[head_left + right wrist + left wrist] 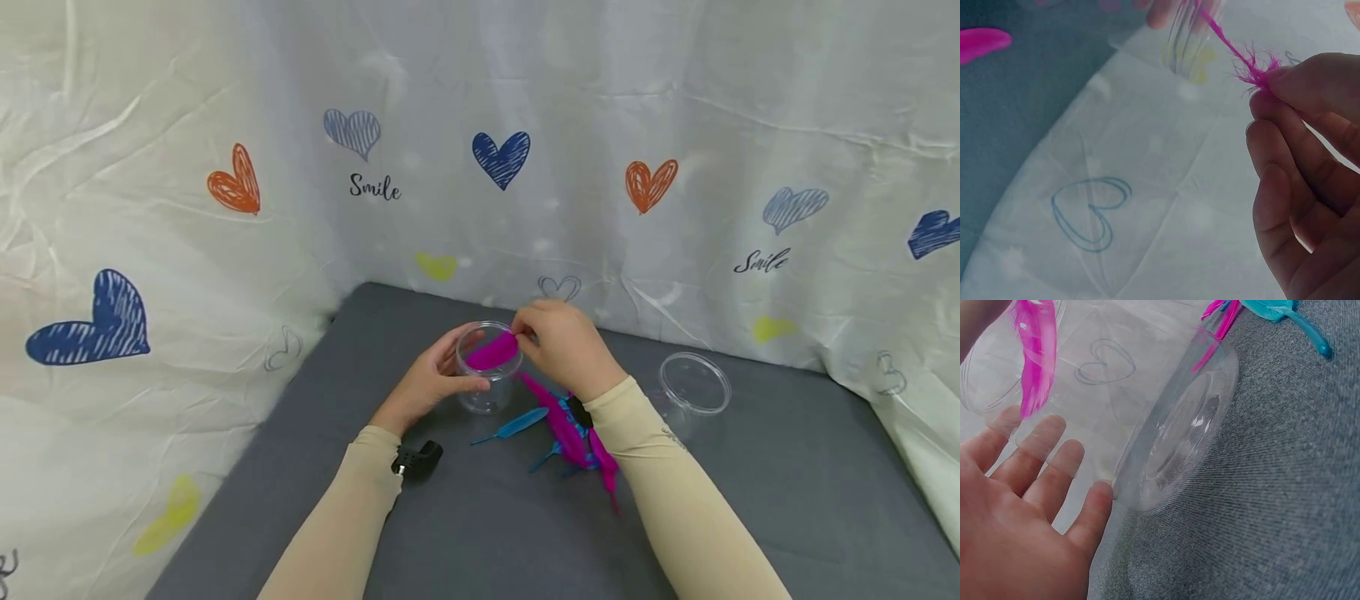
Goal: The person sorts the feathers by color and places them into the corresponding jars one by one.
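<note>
My left hand (pixel 423 383) grips a clear plastic jar (pixel 486 398) from the left side, thumb in front and fingers round the back. The jar's open mouth faces up and toward the head camera. Between thumb and index finger, my right hand (pixel 564 346) pinches the fluffy end of a magenta feather (pixel 493 353). The feather's vane lies within the jar's mouth, and in the left wrist view its tip (pixel 1036 387) hangs down inside the jar. Just below the right hand, magenta and blue feathers (pixel 564 429) lie in a loose pile.
A single blue feather (pixel 522 422) lies left of the pile, near the jar's base. Another clear round container (pixel 726 392) stands at the right, beyond the right forearm. A white curtain (pixel 570 75) printed with hearts hangs behind the grey tabletop (pixel 810 500).
</note>
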Available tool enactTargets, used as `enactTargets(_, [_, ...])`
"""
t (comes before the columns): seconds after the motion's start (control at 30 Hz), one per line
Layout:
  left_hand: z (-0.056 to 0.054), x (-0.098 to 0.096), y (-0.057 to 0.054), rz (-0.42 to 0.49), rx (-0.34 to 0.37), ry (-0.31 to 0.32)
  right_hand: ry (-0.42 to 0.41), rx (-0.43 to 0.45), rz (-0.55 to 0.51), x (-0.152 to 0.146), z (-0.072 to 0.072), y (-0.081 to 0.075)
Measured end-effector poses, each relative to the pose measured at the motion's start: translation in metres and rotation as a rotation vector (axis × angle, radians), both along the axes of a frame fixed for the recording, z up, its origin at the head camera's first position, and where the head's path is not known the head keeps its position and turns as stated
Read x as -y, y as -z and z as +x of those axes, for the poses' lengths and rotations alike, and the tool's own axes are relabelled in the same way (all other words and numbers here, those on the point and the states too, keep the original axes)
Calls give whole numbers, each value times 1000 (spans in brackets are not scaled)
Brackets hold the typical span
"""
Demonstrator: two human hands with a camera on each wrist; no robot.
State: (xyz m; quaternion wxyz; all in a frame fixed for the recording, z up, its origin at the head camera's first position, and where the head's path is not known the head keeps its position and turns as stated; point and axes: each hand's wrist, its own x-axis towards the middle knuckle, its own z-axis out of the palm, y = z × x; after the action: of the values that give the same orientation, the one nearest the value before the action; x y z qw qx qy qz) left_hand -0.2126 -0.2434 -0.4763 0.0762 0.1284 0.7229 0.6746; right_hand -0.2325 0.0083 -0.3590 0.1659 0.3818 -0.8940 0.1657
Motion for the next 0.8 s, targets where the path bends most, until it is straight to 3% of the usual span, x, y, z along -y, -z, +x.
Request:
enactTargets(0.5, [0,-2,1,-9,-20,20,19,98,59,11,5,11])
enactTargets(0.8, [-3,-2,1,-21,-32,7,54,120,-1,-5,11,14])
